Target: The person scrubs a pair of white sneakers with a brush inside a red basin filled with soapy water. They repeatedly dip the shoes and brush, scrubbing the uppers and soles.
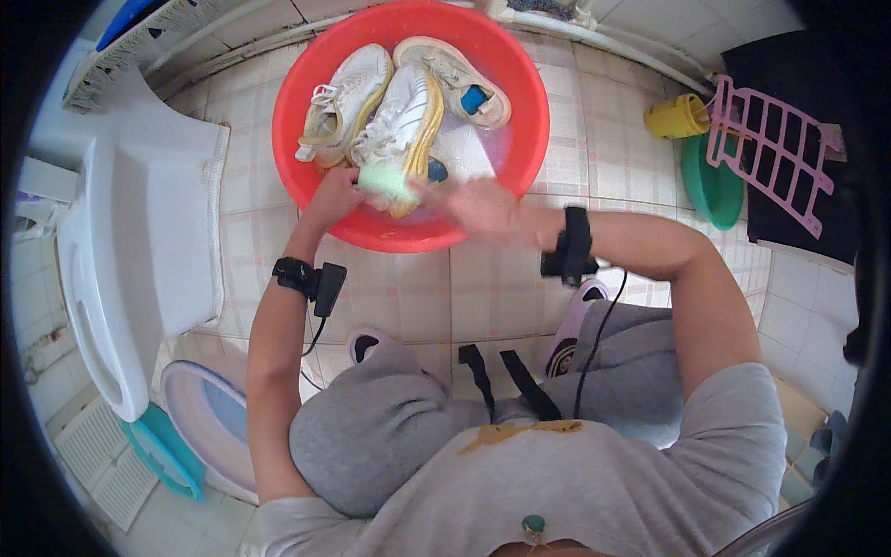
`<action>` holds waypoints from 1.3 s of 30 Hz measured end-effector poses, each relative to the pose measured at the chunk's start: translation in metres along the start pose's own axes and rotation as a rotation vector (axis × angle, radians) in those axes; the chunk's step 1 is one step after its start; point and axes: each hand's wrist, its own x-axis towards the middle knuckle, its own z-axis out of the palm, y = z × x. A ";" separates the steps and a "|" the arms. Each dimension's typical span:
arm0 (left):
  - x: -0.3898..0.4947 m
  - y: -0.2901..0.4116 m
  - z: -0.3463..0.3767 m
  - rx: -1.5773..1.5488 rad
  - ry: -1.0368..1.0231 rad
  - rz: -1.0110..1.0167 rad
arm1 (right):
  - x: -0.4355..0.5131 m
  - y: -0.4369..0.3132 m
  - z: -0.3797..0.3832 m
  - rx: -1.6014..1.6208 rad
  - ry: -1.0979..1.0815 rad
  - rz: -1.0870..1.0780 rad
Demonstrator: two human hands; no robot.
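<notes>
My left hand (339,198) is at the near left rim of a red plastic basin (536,150), its fingers gripping the heel end of a white sneaker (402,115) with a yellowed sole. Motion blur softens my right hand (484,207), which reaches in over the near right rim. A pale green object (386,182), perhaps a brush, lies against the sneaker's heel at the right fingers; blur hides its exact shape. A second white sneaker (362,76) rests on the left side of the basin. Farther back is an off-white shoe (445,76) with a blue patch inside.
Soapy water (498,143) shows in the basin, which stands on floor tiles (278,230). A white bathtub-like fixture (170,230) flanks the left. At right are a yellow container (675,117), a green basin (710,188) and a pink plastic rack (773,150). A pale basin (209,418) sits lower left.
</notes>
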 end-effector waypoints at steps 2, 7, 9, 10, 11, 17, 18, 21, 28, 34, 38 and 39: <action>0.002 -0.004 -0.001 -0.097 -0.047 -0.078 | 0.003 -0.002 -0.010 -0.066 0.065 0.039; 0.003 -0.012 -0.004 -0.248 -0.079 -0.178 | -0.001 -0.010 -0.029 -0.073 0.008 0.298; 0.002 -0.011 -0.004 -0.218 -0.113 -0.117 | -0.007 -0.013 -0.022 0.067 0.097 0.023; 0.002 -0.009 -0.005 -0.187 -0.111 -0.108 | -0.008 -0.014 -0.021 0.009 0.046 -0.035; 0.002 -0.007 -0.005 -0.187 -0.126 -0.078 | -0.010 -0.017 -0.018 -0.022 -0.033 -0.107; 0.002 -0.004 -0.003 -0.153 -0.192 -0.149 | 0.001 0.004 -0.040 -0.173 0.111 0.192; 0.003 -0.005 -0.002 -0.143 -0.198 -0.138 | -0.004 -0.004 -0.030 -0.138 0.089 0.093; 0.005 -0.010 0.001 -0.183 -0.205 -0.138 | -0.005 -0.014 -0.039 -0.182 0.097 0.057; 0.006 -0.006 0.002 -0.159 -0.221 -0.134 | 0.000 0.005 -0.035 0.023 0.097 0.086; 0.001 -0.002 0.004 -0.161 -0.191 -0.082 | 0.017 0.026 -0.040 -0.141 0.232 0.234; 0.001 -0.001 0.003 0.007 -0.138 -0.045 | 0.004 -0.005 -0.037 -0.115 0.065 0.146; 0.000 0.001 0.004 0.041 -0.129 -0.027 | 0.003 -0.008 -0.034 -0.082 -0.012 0.089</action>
